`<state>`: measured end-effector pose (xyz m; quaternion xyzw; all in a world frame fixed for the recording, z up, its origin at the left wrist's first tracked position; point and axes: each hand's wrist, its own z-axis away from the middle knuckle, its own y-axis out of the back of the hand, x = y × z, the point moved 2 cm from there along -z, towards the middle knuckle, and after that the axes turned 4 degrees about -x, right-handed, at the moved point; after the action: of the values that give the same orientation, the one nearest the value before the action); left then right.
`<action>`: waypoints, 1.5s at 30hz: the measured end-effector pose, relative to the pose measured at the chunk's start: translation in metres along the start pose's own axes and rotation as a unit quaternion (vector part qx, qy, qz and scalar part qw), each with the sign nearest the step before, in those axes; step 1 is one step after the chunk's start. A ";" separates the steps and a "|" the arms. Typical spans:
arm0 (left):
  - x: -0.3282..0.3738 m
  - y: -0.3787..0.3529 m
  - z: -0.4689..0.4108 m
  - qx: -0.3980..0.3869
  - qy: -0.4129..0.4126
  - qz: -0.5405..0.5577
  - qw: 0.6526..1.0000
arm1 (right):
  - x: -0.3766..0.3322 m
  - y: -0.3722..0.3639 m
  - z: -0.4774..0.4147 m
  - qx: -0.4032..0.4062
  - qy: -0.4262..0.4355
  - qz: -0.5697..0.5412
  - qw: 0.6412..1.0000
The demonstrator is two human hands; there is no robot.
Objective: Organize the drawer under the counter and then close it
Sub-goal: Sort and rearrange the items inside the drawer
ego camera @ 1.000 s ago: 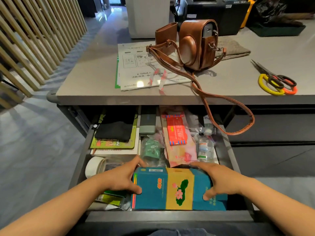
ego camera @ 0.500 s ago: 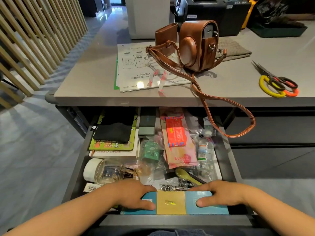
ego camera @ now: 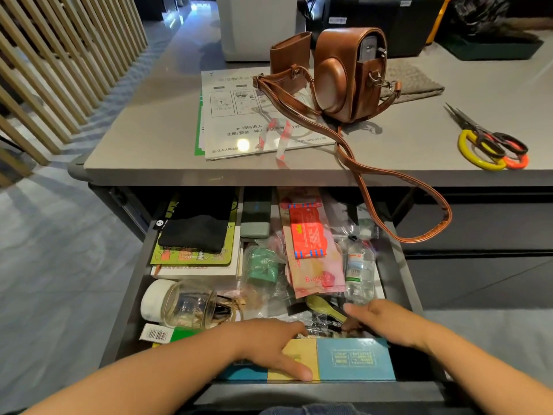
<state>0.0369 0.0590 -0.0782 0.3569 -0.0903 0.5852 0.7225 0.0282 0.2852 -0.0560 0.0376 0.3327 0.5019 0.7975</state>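
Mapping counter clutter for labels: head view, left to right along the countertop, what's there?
Leaflet → camera case → grey cloth → scissors. Brown pouch left out: it overlaps the leaflet.

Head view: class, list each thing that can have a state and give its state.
drawer: pulled open
box: on edge at drawer front, left hand resting on it
right hand: behind box, grip unclear
glass jar: on its side, lid on
bottle: lying down, capped
scissors: closed
camera case: upright, strap over counter edge
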 end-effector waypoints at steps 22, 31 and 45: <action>-0.014 -0.004 -0.005 0.038 -0.033 0.031 0.998 | 0.004 0.000 -0.011 -0.006 0.017 0.005 1.000; -0.024 -0.002 0.007 -0.043 0.057 0.051 0.996 | -0.011 -0.020 -0.007 -0.139 0.066 0.155 0.976; -0.022 -0.001 0.006 -0.055 0.085 0.026 0.995 | -0.052 0.007 -0.027 0.294 0.271 0.412 0.819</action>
<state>0.0329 0.0374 -0.0862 0.2635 -0.0698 0.6263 0.7303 -0.0068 0.2382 -0.0484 0.2664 0.6205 0.6520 0.3449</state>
